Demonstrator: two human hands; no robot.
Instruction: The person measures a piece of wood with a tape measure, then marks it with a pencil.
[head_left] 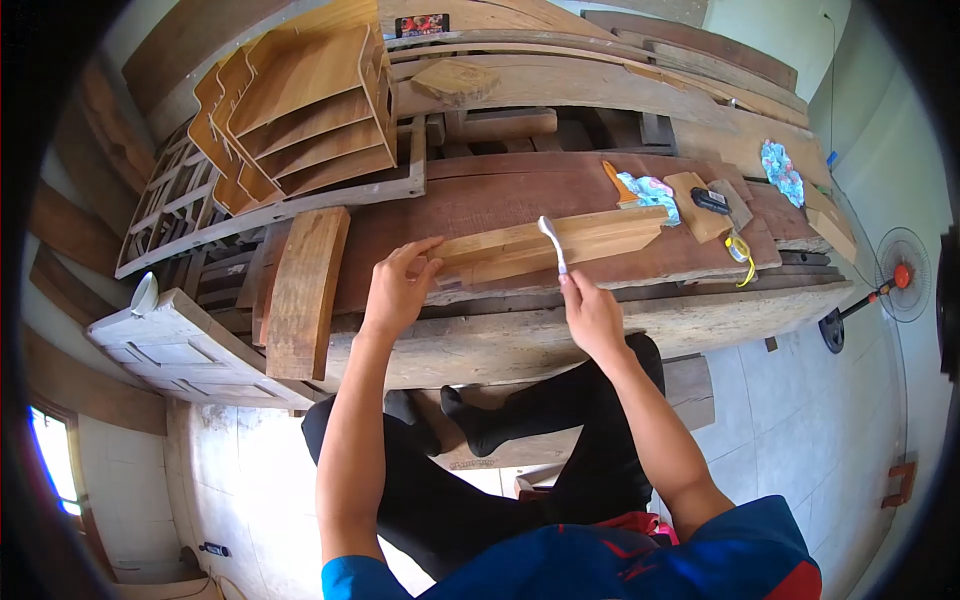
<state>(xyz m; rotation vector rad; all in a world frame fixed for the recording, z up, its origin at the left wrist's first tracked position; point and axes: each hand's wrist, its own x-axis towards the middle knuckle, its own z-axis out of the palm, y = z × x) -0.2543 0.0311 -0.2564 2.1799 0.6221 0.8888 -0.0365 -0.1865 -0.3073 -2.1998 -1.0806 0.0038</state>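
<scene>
My right hand (592, 312) is closed around the handle of a white toothbrush (548, 232), its head pointing up and away from me. Behind the brush lies a long, light-brown piece of wood (600, 238) with a notched right end. My left hand (403, 283) grips the left end of that wood, thumb and fingers bent round it. Both rest over a reddish-brown board (480, 187) in front of my knees.
A wooden tiered file rack (310, 110) stands at the far left. To the right lie a flat brush (618, 185), a patterned cloth (650, 190), a wood block (690, 205), a black tool (711, 201) and a yellow tape measure (738, 248). A fan (900, 275) stands at the far right.
</scene>
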